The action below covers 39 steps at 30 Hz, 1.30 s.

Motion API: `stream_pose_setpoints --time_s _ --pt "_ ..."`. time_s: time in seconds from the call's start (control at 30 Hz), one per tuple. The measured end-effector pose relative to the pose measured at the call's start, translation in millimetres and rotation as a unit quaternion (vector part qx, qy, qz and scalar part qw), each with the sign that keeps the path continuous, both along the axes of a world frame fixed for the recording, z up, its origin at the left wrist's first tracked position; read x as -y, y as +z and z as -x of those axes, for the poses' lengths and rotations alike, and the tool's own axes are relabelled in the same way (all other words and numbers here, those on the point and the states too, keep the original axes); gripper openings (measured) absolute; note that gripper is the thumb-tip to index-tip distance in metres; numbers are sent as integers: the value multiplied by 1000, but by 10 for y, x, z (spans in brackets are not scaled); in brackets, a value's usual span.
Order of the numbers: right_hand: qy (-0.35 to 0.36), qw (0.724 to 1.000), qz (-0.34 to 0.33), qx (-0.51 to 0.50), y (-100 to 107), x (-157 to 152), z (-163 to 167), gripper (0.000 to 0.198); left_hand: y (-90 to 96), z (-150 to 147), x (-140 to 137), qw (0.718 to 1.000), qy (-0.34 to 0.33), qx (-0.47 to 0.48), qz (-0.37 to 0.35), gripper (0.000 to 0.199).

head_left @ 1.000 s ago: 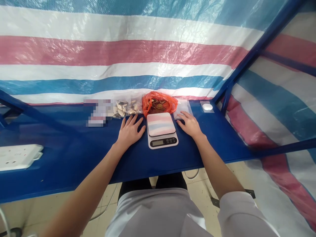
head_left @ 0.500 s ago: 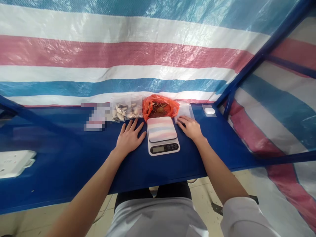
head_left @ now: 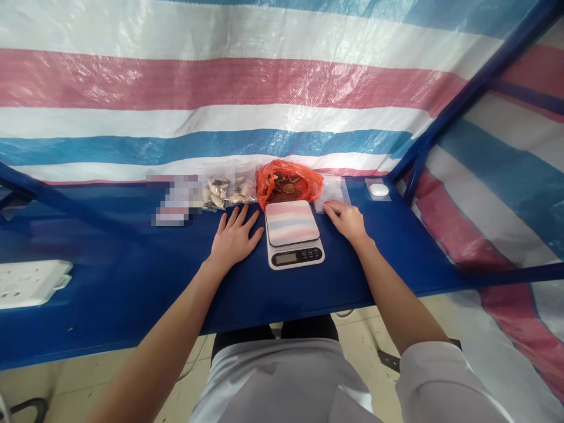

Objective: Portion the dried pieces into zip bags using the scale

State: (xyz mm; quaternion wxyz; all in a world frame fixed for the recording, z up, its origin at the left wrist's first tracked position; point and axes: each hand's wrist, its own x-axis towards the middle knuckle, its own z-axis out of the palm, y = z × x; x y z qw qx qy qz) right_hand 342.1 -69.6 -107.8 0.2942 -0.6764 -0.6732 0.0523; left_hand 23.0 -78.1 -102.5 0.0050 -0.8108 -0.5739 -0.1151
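Observation:
My left hand (head_left: 235,236) lies flat on the blue table with its fingers spread, holding nothing. It rests just left of a white kitchen scale (head_left: 292,224), whose display looks blank. My right hand (head_left: 347,220) is on the other side of the scale, fingers drawn together in a pinch at the near edge of a clear plastic bag (head_left: 333,189). Its fingertips are partly hidden. Behind the scale stands an open red plastic bag (head_left: 288,182) with brown, dried-looking slices inside. Clear bags of pale, thick pieces (head_left: 217,191) lie beyond my left fingertips.
A white rounded object (head_left: 379,190) sits on a small clear packet at the right. At the left edge lies a white power strip (head_left: 33,284). Striped sheeting (head_left: 220,85) hangs behind the table (head_left: 132,282), and a blue metal frame (head_left: 458,97) slants up at the right.
My right hand's fingers have drawn together at the clear bag's edge. My left hand stays flat in place. The whole view has shifted slightly.

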Motion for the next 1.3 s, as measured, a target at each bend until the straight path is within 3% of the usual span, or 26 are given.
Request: stream_pose_setpoints --time_s 0.3,0.43,0.6,0.73,0.87,1.03,1.17,1.3 --pt "11 1000 -24 -9 -62 -35 -40 19 -22 4 -11 1000 2 6 3 57" --pt "-10 997 -68 -32 -43 -13 -37 24 -29 8 -14 1000 -2 2 -5 57" --pt "-44 993 -82 -70 115 39 -66 23 -35 23 -14 999 -2 31 -30 53" --pt "-7 988 -62 -143 342 51 -96 24 -22 52 -10 995 -28 75 -53 48" --pt "61 963 -69 -255 543 24 -37 29 69 14 -27 984 -80 134 -81 42" --pt "84 932 -88 -340 637 -25 84 30 300 -207 -28 965 -115 221 -84 36" --pt "81 895 -91 -428 677 -22 152 31 502 -443 -2 934 -143 327 -16 36" --pt "111 843 -76 -521 762 21 287 28 623 -695 -40 867 -123 469 116 34"
